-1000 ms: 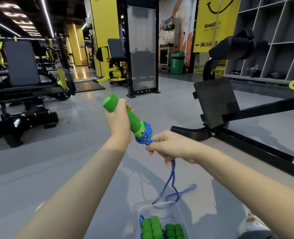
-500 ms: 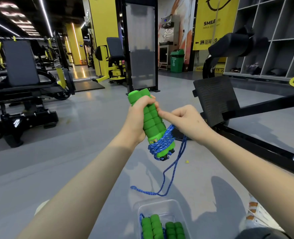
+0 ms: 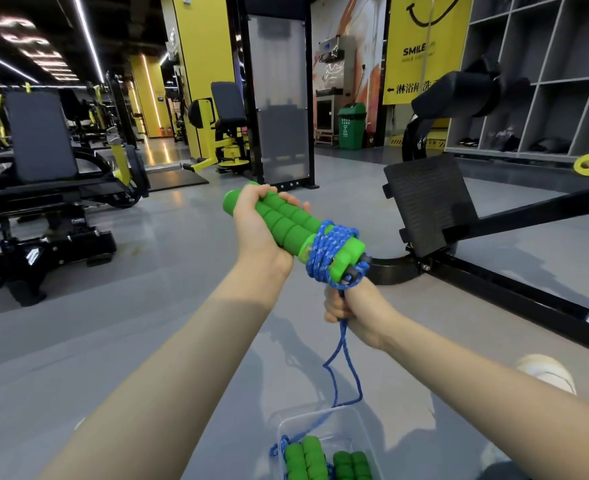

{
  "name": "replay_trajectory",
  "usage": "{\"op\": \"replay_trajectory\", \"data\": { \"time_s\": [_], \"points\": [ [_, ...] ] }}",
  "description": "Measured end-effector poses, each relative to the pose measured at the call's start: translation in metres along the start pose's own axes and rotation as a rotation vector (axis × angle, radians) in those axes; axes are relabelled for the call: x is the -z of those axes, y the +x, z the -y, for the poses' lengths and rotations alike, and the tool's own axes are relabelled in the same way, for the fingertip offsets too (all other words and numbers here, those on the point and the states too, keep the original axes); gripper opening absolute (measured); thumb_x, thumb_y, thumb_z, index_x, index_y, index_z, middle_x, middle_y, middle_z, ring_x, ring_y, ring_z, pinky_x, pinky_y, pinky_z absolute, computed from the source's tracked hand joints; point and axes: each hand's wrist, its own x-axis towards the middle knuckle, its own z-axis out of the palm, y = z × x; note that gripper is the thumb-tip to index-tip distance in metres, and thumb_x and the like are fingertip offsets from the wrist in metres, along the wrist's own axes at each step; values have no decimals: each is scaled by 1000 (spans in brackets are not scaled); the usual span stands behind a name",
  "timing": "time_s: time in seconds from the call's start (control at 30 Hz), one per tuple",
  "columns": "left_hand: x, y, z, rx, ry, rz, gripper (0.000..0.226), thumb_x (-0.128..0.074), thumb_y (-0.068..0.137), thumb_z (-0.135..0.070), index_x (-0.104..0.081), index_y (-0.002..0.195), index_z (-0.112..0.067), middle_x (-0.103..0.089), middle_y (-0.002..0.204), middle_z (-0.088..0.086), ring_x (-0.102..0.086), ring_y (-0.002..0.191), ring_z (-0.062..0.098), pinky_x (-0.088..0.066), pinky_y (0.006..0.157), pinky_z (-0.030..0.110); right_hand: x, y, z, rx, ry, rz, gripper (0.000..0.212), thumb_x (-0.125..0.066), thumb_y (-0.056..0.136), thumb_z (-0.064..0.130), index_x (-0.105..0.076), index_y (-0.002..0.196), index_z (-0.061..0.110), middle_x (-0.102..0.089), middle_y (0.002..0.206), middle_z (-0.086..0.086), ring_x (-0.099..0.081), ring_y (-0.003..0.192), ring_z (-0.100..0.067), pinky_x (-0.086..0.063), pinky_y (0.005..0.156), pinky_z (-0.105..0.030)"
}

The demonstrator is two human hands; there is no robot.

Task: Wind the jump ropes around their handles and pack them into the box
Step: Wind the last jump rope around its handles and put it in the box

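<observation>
The left hand, arm stretched forward, curls its fingers round two green foam handles held side by side. Blue rope coils their lower end. Below, the right hand fists the rope's trailing length, which drops to the clear plastic box on the floor.

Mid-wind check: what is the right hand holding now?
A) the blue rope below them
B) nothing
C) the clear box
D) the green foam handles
A: the right hand is curled round the blue rope under the green foam handles, which the left hand holds.
</observation>
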Motion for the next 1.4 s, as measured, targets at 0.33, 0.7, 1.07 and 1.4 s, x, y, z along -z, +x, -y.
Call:
{"op": "replay_trajectory", "data": {
  "time_s": [0.33, 0.7, 1.07, 1.4],
  "points": [
    [27, 19, -22, -392, 192, -406, 19, -53, 86, -9, -48, 68, -11, -51, 53, -1, -53, 47, 11, -51, 58, 28, -24, -16, 24, -140, -225, 251, 29, -32, 98, 24, -50, 81, 10, -21, 39, 4, -13, 32, -10, -34, 41, -20],
    [33, 18, -12, -644, 759, -193, 19, -55, 70, -20, -51, 83, -7, -54, 68, 5, -52, 64, 20, -47, 64, 32, -9, -19, 68, 155, -846, 335, 34, -59, 89, 40, -58, 66, 14, -28, 51, 0, -28, 41, -13, -31, 45, -20],
    [3, -7, 13, -97, 442, 117, 10, -55, 80, -11, -52, 70, -12, -51, 61, 3, -51, 52, 16, -46, 52, 25, 16, 3, 67, 378, -408, 75, 45, -63, 88, 18, -41, 49, 14, -34, 46, 3, -25, 39, -7, -21, 40, -18],
    [10, -4, 9, 33, 260, 39, 15, -47, 85, -13, -49, 70, -13, -48, 64, 1, -47, 54, 14, -47, 60, 27, 38, 11, 74, 403, -276, -32, 36, -62, 88, 12, -43, 57, 15, -36, 43, 10, -26, 39, -8, -24, 42, -20]
  ]
}}
